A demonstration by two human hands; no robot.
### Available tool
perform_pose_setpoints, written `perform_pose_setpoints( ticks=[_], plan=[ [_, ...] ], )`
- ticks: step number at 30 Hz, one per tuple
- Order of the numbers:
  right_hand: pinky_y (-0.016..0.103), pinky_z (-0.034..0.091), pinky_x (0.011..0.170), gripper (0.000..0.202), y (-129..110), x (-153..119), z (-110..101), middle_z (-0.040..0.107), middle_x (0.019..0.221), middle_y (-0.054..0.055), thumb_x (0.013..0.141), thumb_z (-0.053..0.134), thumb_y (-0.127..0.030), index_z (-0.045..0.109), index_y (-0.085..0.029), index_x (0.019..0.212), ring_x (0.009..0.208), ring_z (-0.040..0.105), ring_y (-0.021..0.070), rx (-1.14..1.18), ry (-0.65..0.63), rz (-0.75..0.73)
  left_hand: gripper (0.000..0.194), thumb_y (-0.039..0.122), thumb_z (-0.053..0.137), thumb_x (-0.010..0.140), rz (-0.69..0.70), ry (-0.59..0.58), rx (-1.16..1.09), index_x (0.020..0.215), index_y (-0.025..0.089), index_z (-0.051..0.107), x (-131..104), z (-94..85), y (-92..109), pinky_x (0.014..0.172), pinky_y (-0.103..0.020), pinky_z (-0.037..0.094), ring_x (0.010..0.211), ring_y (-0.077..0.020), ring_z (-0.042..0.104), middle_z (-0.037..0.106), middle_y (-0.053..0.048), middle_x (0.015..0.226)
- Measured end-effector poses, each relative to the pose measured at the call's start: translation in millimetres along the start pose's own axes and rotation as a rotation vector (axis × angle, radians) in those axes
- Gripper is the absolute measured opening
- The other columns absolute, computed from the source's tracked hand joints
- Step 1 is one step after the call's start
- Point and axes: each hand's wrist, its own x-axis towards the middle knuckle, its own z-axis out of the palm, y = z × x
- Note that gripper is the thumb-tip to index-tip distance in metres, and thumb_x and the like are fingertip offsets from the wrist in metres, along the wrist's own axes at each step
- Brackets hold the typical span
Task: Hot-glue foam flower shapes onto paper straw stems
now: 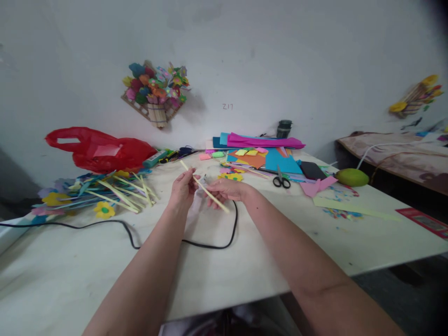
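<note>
A thin pale-yellow stick [219,204] runs slantwise between my hands above the table. My left hand [184,187] pinches its upper part, with the far end sticking out beyond the fingers. Lower down, the fingers of my right hand [226,189] are closed around the same stick. Just behind it, partly covered by my hands, is a whitish tool with a small metal tip [204,178], which looks like a glue gun. A black cord [210,246] loops over the table beneath my forearms.
Yellow sticks [121,193] and a yellow paper flower [104,210] lie at left, below a red plastic bag [101,149]. Scissors [281,180], coloured paper sheets [283,161], a dark phone [312,171] and a green oval fruit-like object [352,177] are at right.
</note>
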Motion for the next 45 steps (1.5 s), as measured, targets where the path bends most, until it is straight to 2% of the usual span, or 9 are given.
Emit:
perform_pose_setpoints(
  ticks=[6,9,12,17,20,24,30,36,45],
  plan=[
    [0.025,0.053,0.055,0.032,3.1,-0.1,-5.6,0.068,0.07,0.008,0.089,0.044,-0.039,0.059,-0.01,0.087,0.057,0.064,0.014,0.038,0.024,-0.009,0.024,0.035,0.064,0.071,-0.107,-0.004,-0.016,0.077,0.014,0.055,-1.9,1.4,3.7,0.031,-0.015,0.019,0.03,-0.0018,0.031,0.049,0.005,0.043],
    [0.026,0.053,0.055,0.033,6.2,3.0,-7.0,0.069,0.071,0.009,0.091,0.04,-0.038,0.059,-0.01,0.086,0.059,0.066,0.0153,0.096,0.088,-0.061,0.021,0.035,0.059,0.076,-0.219,-0.093,0.016,0.079,0.014,0.055,-5.4,2.2,3.9,0.029,-0.016,0.013,0.026,-0.0012,0.022,0.046,0.006,0.04],
    [0.025,0.052,0.051,0.036,8.9,7.7,-7.8,0.068,0.07,0.008,0.092,0.035,-0.038,0.058,-0.011,0.088,0.058,0.065,0.0148,0.177,0.217,-0.149,0.019,0.031,0.058,0.075,-0.319,-0.209,0.078,0.081,0.012,0.059,-7.9,2.8,1.2,0.029,-0.016,0.01,0.025,-0.0011,0.02,0.045,0.005,0.038],
    [0.021,0.045,0.041,0.033,10.8,13.4,-8.4,0.067,0.069,0.006,0.09,0.04,-0.04,0.057,-0.013,0.085,0.049,0.058,0.0112,0.231,0.421,-0.278,0.022,0.033,0.064,0.071,-0.306,-0.36,0.226,0.076,0.011,0.062,-10.3,4.6,-4.7,0.029,-0.018,0.008,0.024,-0.0015,0.021,0.047,0.002,0.036],
    [0.017,0.038,0.036,0.03,10.9,14.4,-7.2,0.061,0.061,0.001,0.084,0.05,-0.041,0.057,-0.014,0.075,0.042,0.05,0.0074,0.213,0.548,-0.307,0.023,0.034,0.065,0.07,-0.322,-0.393,0.32,0.075,0.012,0.062,-11.9,6.4,-6.0,0.029,-0.019,0.006,0.023,-0.0023,0.021,0.046,0.002,0.035],
    [0.017,0.034,0.035,0.025,11.9,15.0,-6.8,0.054,0.052,-0.002,0.074,0.061,-0.036,0.056,-0.014,0.064,0.04,0.044,0.0057,0.138,0.648,-0.334,0.028,0.038,0.065,0.069,-0.299,-0.423,0.385,0.08,0.012,0.063,-12.5,7.0,-8.0,0.03,-0.02,0.008,0.024,-0.0038,0.024,0.046,0.002,0.034],
    [0.017,0.034,0.036,0.02,14.5,15.5,-9.4,0.056,0.055,-0.001,0.069,0.064,-0.033,0.058,-0.014,0.063,0.044,0.046,0.0064,0.095,0.701,-0.37,0.029,0.041,0.065,0.07,-0.276,-0.421,0.431,0.077,0.013,0.06,-13.0,6.0,-9.8,0.031,-0.021,0.012,0.026,-0.0054,0.031,0.051,-0.001,0.039],
    [0.017,0.035,0.037,0.023,15.7,15.6,-12.2,0.06,0.058,0.0,0.065,0.066,-0.037,0.061,-0.014,0.064,0.048,0.051,0.008,0.089,0.668,-0.394,0.029,0.041,0.065,0.07,-0.256,-0.436,0.483,0.079,0.014,0.057,-13.3,7.0,-8.3,0.031,-0.02,0.012,0.026,-0.0049,0.03,0.053,0.001,0.04],
    [0.017,0.036,0.037,0.018,17.7,18.1,-17.3,0.059,0.057,0.001,0.064,0.066,-0.031,0.061,-0.013,0.063,0.051,0.053,0.009,0.073,0.678,-0.402,0.029,0.038,0.064,0.071,-0.22,-0.458,0.501,0.088,0.014,0.059,-12.7,6.9,-10.2,0.031,-0.02,0.012,0.027,-0.004,0.03,0.054,0.001,0.042]
  ],
)
